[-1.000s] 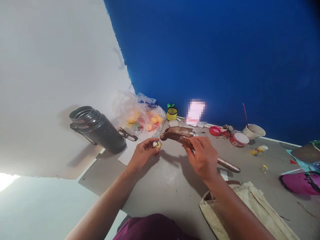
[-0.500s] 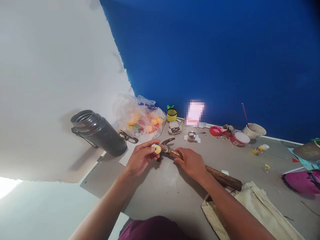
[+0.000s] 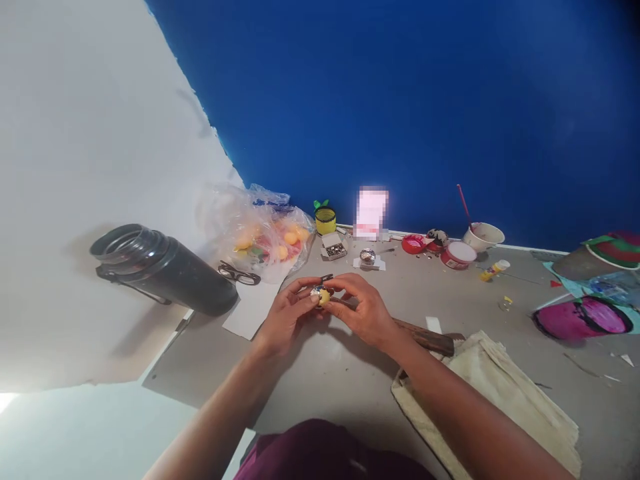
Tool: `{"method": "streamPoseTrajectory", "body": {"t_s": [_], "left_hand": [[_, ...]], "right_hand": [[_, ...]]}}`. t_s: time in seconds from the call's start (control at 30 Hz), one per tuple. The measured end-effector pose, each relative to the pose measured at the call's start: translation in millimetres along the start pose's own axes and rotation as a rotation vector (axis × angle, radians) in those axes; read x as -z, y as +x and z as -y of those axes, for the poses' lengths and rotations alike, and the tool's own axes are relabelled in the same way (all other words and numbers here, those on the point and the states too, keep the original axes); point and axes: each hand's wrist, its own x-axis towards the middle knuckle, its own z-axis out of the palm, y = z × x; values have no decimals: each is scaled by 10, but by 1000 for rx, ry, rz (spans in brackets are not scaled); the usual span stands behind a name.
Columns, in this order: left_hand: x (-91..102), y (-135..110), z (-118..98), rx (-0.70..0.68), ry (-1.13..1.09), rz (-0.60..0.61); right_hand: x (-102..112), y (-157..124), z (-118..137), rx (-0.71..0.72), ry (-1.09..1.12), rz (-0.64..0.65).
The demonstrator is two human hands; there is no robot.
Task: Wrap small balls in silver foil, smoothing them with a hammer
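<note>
Between my two hands is a small yellow ball (image 3: 323, 297) partly covered with shiny silver tack-like pieces. My left hand (image 3: 286, 313) is closed round it from the left. From the right, the fingertips of my right hand (image 3: 367, 310) pinch its near side. A hammer with a wooden handle (image 3: 431, 337) lies on the table behind and under my right hand, most of its head hidden. Beyond my hands stands an open box of small metal pieces (image 3: 335, 251). A ball covered in silver (image 3: 368, 257) rests on white paper beside it.
At left stand a dark flask (image 3: 170, 270), eyeglasses (image 3: 239, 275) and a clear plastic bag of yellow balls (image 3: 270, 240). Along the back right are a red lid (image 3: 414, 244), a tub (image 3: 459, 256), a cup with a brush (image 3: 484, 237) and a glue stick (image 3: 495, 270). A beige cloth (image 3: 493, 393) lies front right.
My right hand has let go of the hammer and moved left to the ball, where its fingers now touch it. My left hand still holds the ball. The view has shifted right.
</note>
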Motion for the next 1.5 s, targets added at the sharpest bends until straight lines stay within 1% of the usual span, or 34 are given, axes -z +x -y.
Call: {"method": "streamPoseTrajectory", "body": {"t_s": [0.1,0.3,0.5,0.67,0.73,0.83,0.93,1.03,1.17,1.27,1.33,1.4,1.5], "left_hand": [[-55,-2,-3,-11,55,5],[-91,4,2,-92,113,-10],[-138,-6,27,-115,106,-32],[-128,4,29,-123,103,-28],[-104,7,34,-126,122,-8],[-69,2,40,-133,167,33],[-55,-8,43,-147,204,63],[-62,-18,47,-168,226,48],[-92,-22,54,-200,281,4],[-128,-16,51,-227,319,-7],[-149,-10,45,-231,341,-7],[-160,-3,41,-223,349,2],[-153,8,46,-202,311,38]], "right_hand": [[11,6,16,14,43,-22],[22,10,-12,153,-19,-73],[13,10,-7,153,33,-112],[-14,1,11,98,105,-140],[-7,6,13,33,163,-123],[23,20,-1,-95,310,-70],[47,31,-14,-163,415,-40],[49,33,9,-173,377,-55],[32,24,67,-108,242,-104],[23,17,83,-73,193,-158],[26,17,77,-77,190,-172],[33,19,64,-96,213,-161],[38,22,49,-118,240,-142]]}}
